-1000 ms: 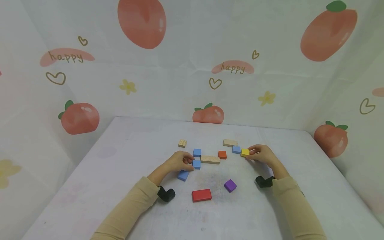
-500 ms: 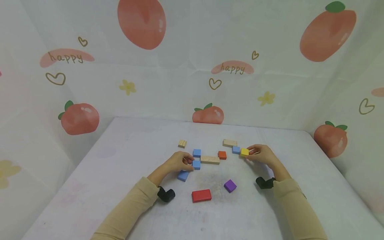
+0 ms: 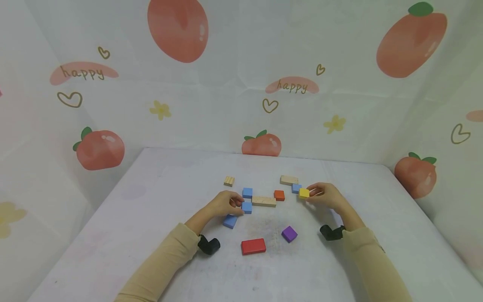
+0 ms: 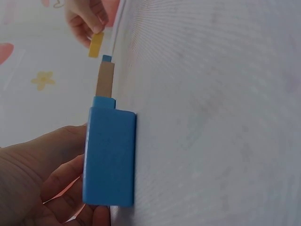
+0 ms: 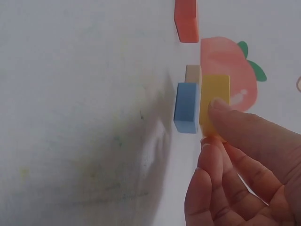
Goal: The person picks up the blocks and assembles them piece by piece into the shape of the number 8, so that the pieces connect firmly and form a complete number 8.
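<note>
My right hand (image 3: 327, 195) pinches a yellow block (image 3: 303, 193) between thumb and fingers. In the right wrist view, the yellow block is raised off the table, close to a blue block (image 5: 186, 107). My left hand (image 3: 225, 203) has its thumb and fingers at the left side of a second blue block (image 3: 247, 207), seemingly gripping its edges. The left wrist view hides those fingertips behind a nearer blue block (image 4: 109, 157). A long wooden block (image 3: 264, 201) lies just right of the block at my left hand, and another blue block (image 3: 247, 193) lies behind it.
An orange-red block (image 3: 279, 195) lies between the hands. Farther back are a wooden block (image 3: 289, 180) and a small striped wooden block (image 3: 229, 180). Nearer lie a red block (image 3: 253, 246) and a purple block (image 3: 289, 234). A printed cloth (image 3: 211, 109) hangs behind the table.
My right hand has lifted the yellow block off the table and moved it slightly left, toward the blue block beside it. The left hand stays in place.
</note>
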Demonstrator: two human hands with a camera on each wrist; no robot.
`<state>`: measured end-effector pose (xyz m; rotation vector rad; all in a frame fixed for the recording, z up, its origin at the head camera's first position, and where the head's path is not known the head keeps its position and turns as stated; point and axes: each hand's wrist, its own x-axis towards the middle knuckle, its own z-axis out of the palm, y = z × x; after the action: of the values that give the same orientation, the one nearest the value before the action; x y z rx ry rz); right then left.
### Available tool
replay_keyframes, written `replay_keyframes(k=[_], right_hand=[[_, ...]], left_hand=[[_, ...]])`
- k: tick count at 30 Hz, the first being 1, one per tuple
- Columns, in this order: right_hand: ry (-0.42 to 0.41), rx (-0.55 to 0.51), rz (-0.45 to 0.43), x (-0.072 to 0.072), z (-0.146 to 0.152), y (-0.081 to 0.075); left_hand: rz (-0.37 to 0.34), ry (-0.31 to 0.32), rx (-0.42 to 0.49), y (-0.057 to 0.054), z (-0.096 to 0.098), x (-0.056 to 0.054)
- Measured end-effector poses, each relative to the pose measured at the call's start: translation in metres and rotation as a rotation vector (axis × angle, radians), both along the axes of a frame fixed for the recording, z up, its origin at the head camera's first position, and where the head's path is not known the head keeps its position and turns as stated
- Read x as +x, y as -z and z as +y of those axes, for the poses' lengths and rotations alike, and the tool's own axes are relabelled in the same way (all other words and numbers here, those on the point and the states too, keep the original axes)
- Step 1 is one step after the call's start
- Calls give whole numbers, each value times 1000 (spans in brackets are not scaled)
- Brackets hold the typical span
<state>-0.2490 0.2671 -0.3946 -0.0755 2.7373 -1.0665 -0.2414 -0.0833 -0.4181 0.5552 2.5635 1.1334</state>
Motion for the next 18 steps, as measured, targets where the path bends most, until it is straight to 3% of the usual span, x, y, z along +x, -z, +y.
replay_keyframes(k=[6,18], right_hand=[[-9,11,-14,1,-6,0],[-116,-27,12,2,-21,0]], left_hand=[[0,1,4,1,0,-1],[-18,-11,3,-1,1,1]])
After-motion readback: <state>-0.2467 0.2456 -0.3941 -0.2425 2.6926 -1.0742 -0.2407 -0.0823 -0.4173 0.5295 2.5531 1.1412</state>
